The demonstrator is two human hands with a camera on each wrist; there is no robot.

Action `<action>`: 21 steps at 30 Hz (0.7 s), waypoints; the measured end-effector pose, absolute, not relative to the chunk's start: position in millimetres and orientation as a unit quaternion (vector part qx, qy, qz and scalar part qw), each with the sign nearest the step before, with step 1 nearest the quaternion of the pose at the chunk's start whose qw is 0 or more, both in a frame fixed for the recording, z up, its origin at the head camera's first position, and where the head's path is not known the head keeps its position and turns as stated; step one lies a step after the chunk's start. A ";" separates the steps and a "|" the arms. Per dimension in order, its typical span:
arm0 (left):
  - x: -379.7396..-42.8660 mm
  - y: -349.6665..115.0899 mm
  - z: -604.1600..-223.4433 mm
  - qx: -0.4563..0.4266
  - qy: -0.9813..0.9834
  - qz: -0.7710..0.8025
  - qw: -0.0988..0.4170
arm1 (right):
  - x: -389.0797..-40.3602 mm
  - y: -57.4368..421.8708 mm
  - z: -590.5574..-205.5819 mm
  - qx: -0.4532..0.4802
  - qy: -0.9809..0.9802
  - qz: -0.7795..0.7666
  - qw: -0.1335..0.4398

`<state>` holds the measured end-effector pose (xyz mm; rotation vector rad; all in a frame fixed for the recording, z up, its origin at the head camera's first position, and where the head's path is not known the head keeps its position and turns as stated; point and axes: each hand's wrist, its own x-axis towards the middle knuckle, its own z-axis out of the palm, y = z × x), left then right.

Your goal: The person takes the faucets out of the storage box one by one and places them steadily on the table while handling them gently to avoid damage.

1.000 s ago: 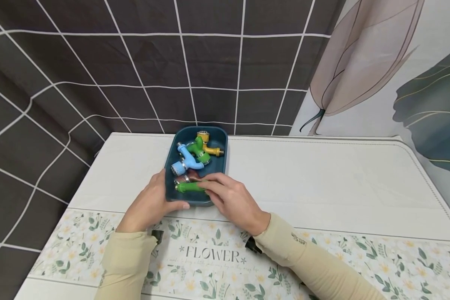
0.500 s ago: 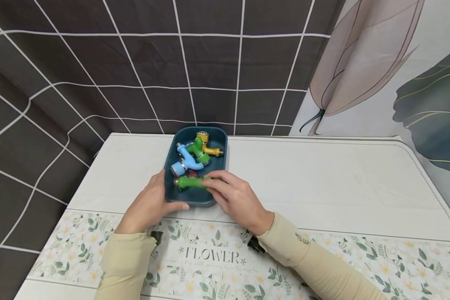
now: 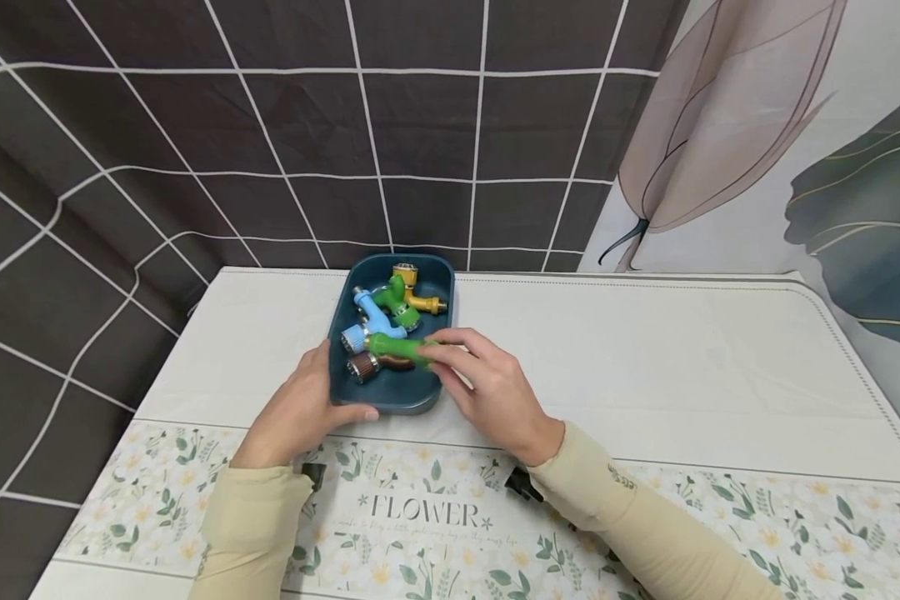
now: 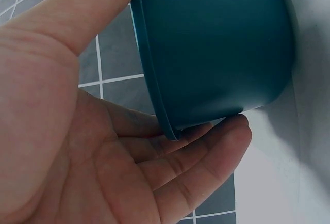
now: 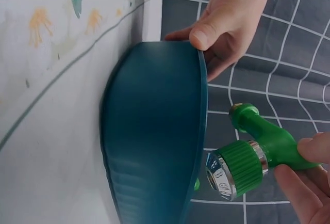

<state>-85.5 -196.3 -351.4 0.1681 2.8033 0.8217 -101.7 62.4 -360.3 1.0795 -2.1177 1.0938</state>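
A dark blue plastic bin (image 3: 401, 402) stands on the table, holding several water taps. My left hand (image 3: 294, 408) holds its near left corner, with the thumb over the front rim and the fingers (image 4: 206, 167) along the side wall. My right hand (image 3: 495, 392) pinches a green tap (image 5: 278, 146) by its body, raised above the near part of the bin. Below it lies a brown tap (image 3: 363, 367). Farther back are a light blue tap (image 3: 378, 319), another green tap (image 3: 402, 310) and a yellow tap (image 3: 423, 302).
The table has a white cover (image 3: 645, 358) with a printed flower band (image 3: 427, 542). A dark gridded cloth (image 3: 420, 125) hangs right behind the bin, and a leaf-print cloth (image 3: 720, 167) hangs at the back right.
My right hand has lifted the green tap off the brown one and moved it up and slightly right, uncovering the brown tap. The left hand and the bin have stayed put.
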 end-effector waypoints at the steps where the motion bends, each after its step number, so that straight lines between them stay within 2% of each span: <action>1: -85.5 -196.2 -351.4 0.056 0.953 0.279 0.108 | -102.0 63.1 -360.0 0.397 -0.781 0.404 0.262; 21: -85.0 -196.9 -351.8 0.058 0.950 0.286 0.108 | -107.2 79.2 -357.7 0.372 -0.774 0.417 0.298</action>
